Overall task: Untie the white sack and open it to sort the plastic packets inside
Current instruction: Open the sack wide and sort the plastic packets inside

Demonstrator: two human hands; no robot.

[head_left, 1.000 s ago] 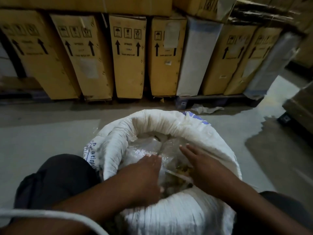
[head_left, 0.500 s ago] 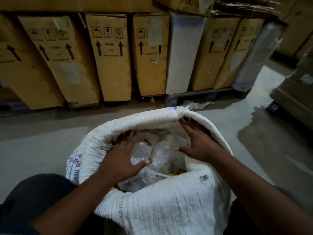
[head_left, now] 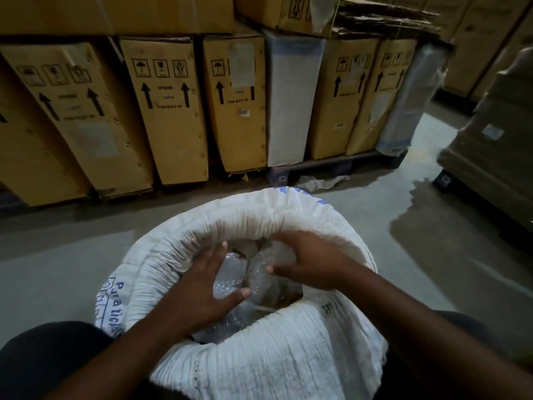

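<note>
The white woven sack (head_left: 259, 359) stands open between my knees, its rim rolled outward and blue print on its left side. Clear plastic packets (head_left: 230, 281) lie inside, some showing brown contents. My left hand (head_left: 199, 287) is inside the mouth, fingers spread, resting on the packets near the left wall. Deeper in, my right hand (head_left: 311, 261) has its fingers curled over the top of a clear packet (head_left: 259, 272); whether it grips the packet cannot be made out.
A row of upright cardboard boxes (head_left: 170, 111) stands on a pallet behind the sack, with a white-wrapped box (head_left: 291, 99) among them. A wrapped pallet load (head_left: 496, 140) is at the right. Grey concrete floor (head_left: 57, 255) lies on the left, and a dark patch on the floor (head_left: 427, 220) on the right.
Both hands moved from the sack's rim inward onto the packets, the left hand spreading over them. The view shifted slightly, the boxes now sitting more to the right.
</note>
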